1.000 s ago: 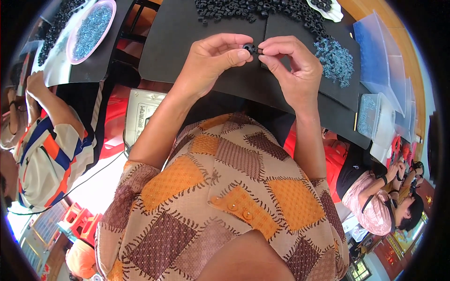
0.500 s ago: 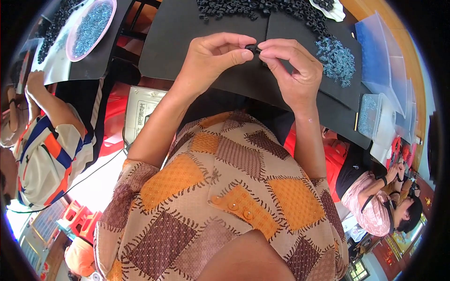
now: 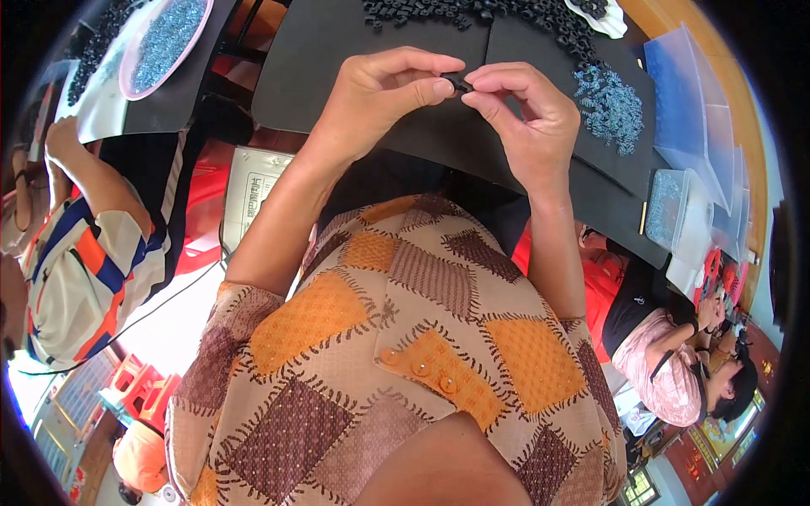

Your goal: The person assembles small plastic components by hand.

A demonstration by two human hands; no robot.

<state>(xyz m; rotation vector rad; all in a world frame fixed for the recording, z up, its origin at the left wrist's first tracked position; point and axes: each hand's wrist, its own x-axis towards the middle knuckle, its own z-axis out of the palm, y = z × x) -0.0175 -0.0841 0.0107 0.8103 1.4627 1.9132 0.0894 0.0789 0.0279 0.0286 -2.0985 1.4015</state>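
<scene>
Left hand, right hand pinch one black part over table; looks mid-work.
Remaining: loose black pieces, bluish bits heaped on table.

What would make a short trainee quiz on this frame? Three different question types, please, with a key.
1. True or false: the left hand and the right hand hold a small black item between them.

2. Multiple choice: what colour is the heap of small pieces just to the right of the right hand?
A. Red
B. Blue
C. Yellow

3. Fill in: on the person's own table, the pile of black parts lies at the ____ edge of the picture.

Key: 1. True; 2. B; 3. top
</scene>
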